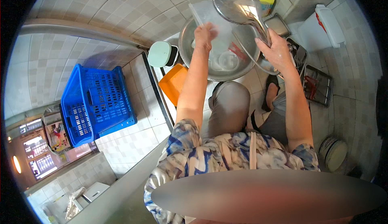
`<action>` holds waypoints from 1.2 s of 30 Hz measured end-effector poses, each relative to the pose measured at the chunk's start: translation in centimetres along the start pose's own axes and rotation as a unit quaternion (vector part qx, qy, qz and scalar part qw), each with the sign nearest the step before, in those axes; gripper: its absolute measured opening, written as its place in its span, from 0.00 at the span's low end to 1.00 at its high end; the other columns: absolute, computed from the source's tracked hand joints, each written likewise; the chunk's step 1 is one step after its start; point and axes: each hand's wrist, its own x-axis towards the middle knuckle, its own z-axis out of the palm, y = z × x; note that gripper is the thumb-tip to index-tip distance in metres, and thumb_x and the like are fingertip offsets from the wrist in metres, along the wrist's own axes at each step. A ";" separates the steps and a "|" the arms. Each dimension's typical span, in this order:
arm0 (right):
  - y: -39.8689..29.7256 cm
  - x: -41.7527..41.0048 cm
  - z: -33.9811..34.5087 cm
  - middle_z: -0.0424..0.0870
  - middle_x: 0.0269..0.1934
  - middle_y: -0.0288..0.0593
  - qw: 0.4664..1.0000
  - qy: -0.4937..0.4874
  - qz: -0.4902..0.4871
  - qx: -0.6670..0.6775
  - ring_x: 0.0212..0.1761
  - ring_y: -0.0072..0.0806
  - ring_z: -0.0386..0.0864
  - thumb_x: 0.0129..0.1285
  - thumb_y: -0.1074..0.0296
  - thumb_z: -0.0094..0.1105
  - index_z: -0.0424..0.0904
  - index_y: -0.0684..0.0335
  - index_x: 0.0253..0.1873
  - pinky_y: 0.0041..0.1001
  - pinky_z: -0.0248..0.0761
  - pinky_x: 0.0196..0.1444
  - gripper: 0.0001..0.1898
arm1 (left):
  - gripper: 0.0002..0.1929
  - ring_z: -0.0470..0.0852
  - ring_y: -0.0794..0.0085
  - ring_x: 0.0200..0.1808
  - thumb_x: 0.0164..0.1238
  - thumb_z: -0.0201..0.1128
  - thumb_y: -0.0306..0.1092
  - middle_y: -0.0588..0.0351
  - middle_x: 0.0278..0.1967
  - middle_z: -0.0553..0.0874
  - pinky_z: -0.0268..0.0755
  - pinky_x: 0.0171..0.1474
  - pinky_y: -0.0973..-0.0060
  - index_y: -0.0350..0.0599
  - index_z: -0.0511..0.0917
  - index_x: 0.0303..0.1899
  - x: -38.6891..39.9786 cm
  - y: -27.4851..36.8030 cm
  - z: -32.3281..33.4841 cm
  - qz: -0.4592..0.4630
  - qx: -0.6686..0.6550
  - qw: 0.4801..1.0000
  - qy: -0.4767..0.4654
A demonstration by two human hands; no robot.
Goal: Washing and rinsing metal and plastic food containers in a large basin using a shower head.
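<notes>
A wide metal basin (pixel 198 63) stands on the tiled floor before my knees. My right hand (pixel 277 46) grips the handle of a large metal ladle (pixel 235 1), its rounded bowl raised over the basin's far rim. Over the basin's left part is my left hand (pixel 206 36), blurred, beside the edge of a translucent plastic container (pixel 201 11); whether the fingers hold that edge I cannot tell. In the basin lie a clear round container (pixel 229 60) and something red (pixel 237 51). A thin hose or bent rod passes across the basin's right side.
An orange tray (pixel 172 83) and a container with a pale green lid (pixel 159 54) stand left of the basin. Farther left is a blue plastic crate (pixel 106 99). On the right are a dark wire-edged tray (pixel 318 86), a white lidded bin (pixel 321 27) and a round tub (pixel 335 154).
</notes>
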 end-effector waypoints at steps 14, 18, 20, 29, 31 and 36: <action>0.8 0.4 0.2 0.76 0.26 0.60 0.999 0.013 -0.017 -0.043 0.29 0.54 0.74 0.61 0.57 0.61 0.70 0.71 0.38 0.40 0.68 0.35 0.19 | 0.10 0.71 0.76 0.21 0.69 0.56 0.42 0.58 0.28 0.80 0.59 0.21 0.76 0.47 0.78 0.40 1.7 0.1 -0.7 -0.026 -0.029 0.994 0.102; -1.5 0.3 0.5 0.79 0.30 0.62 0.997 -0.049 -0.004 -0.065 0.33 0.55 0.77 0.61 0.56 0.61 0.71 0.72 0.41 0.40 0.70 0.38 0.20 | 0.09 0.72 0.77 0.22 0.69 0.57 0.40 0.58 0.28 0.80 0.58 0.21 0.77 0.47 0.78 0.40 2.9 -0.3 -1.3 -0.035 -0.057 0.988 0.138; -1.1 0.1 0.3 0.79 0.30 0.62 0.997 -0.049 -0.001 -0.062 0.33 0.56 0.77 0.61 0.56 0.61 0.71 0.72 0.41 0.41 0.70 0.38 0.20 | 0.06 0.74 0.76 0.24 0.68 0.57 0.34 0.57 0.29 0.80 0.63 0.24 0.77 0.45 0.77 0.41 1.7 -0.8 1.2 -0.021 -0.061 0.992 0.112; -0.1 0.9 0.0 0.78 0.27 0.59 0.996 0.033 0.014 -0.077 0.31 0.56 0.77 0.60 0.57 0.62 0.69 0.68 0.38 0.42 0.70 0.35 0.18 | 0.14 0.83 0.63 0.34 0.65 0.56 0.28 0.51 0.44 0.83 0.76 0.33 0.66 0.43 0.75 0.52 1.0 -8.3 4.4 0.035 0.111 0.992 -0.053; -2.1 1.4 0.7 0.77 0.26 0.59 0.996 0.037 0.002 -0.083 0.29 0.56 0.76 0.60 0.56 0.62 0.69 0.68 0.38 0.41 0.70 0.34 0.18 | 0.11 0.84 0.59 0.35 0.65 0.55 0.29 0.49 0.39 0.84 0.77 0.35 0.65 0.41 0.76 0.48 1.0 -10.8 0.5 0.161 0.271 0.945 -0.090; -0.2 0.7 0.1 0.76 0.26 0.59 0.993 0.036 0.037 -0.107 0.30 0.56 0.75 0.60 0.56 0.62 0.68 0.68 0.37 0.41 0.69 0.35 0.19 | 0.09 0.84 0.48 0.38 0.66 0.55 0.34 0.42 0.37 0.84 0.76 0.38 0.57 0.43 0.77 0.43 -5.1 -12.0 1.4 0.189 0.635 0.730 -0.167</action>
